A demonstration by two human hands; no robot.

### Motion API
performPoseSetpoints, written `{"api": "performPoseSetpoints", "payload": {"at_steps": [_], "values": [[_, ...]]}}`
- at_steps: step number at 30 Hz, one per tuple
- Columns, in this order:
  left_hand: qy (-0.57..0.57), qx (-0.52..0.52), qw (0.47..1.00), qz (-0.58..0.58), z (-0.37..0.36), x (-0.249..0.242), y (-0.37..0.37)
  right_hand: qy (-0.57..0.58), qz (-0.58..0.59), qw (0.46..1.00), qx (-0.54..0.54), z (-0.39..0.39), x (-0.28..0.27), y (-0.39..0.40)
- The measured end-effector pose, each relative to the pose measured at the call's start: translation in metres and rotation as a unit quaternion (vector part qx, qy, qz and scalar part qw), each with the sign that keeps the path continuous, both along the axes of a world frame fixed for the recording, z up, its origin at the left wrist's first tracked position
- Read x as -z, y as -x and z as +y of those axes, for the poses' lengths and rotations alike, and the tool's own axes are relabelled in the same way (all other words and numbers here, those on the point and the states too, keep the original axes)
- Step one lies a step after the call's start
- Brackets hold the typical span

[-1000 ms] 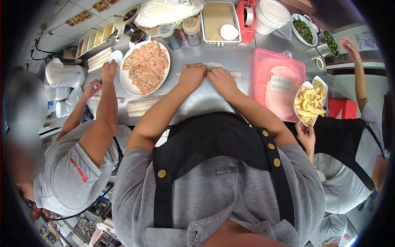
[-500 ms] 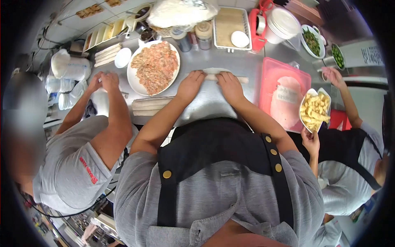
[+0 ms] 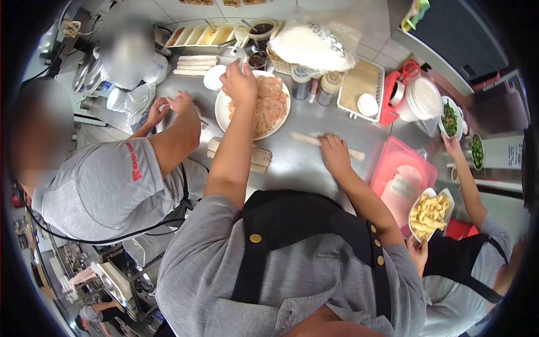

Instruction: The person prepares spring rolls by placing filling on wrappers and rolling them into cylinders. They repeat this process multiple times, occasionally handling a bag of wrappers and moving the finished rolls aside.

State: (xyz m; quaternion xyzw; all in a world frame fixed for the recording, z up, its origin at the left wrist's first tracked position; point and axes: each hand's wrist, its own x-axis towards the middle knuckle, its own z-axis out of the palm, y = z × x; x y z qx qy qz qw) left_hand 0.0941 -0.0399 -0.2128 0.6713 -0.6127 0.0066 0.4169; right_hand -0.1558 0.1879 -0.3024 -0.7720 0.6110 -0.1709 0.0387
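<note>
On the metal bench (image 3: 292,174), in the head view, the pale roll (image 3: 355,153) lies slantwise under the right hand (image 3: 336,155); whether that grip is closed I cannot tell. The left hand (image 3: 240,85) has just come off it, leaving one hand to steady it, and is over the plate (image 3: 222,114), its grip unclear.

Cramped commercial kitchen around me — steel worktop (image 3: 303,168), tiled wall (image 3: 376,28), sauce tray (image 3: 205,35), squeeze bottles (image 3: 300,84), big plate of raw filling (image 3: 269,106) — plus aproned co-workers (image 3: 109,185) packed in on both sides.
</note>
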Motion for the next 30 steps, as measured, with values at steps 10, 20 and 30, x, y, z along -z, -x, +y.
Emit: {"api": "performPoseSetpoints", "payload": {"at_steps": [10,20,30], "values": [[-0.359,-0.174,0.905,-0.146,-0.077,0.045,-0.098,-0.084,-0.055,0.977,-0.190,0.034,-0.028,0.032],[-0.325,-0.120,0.931,-0.117,-0.079,0.028,-0.112,-0.010,-0.019,0.983,-0.183,0.053,-0.030,0.020],[-0.101,0.062,0.482,0.868,-0.078,0.014,-0.072,0.000,-0.090,0.989,-0.113,0.060,0.003,0.031]]}}
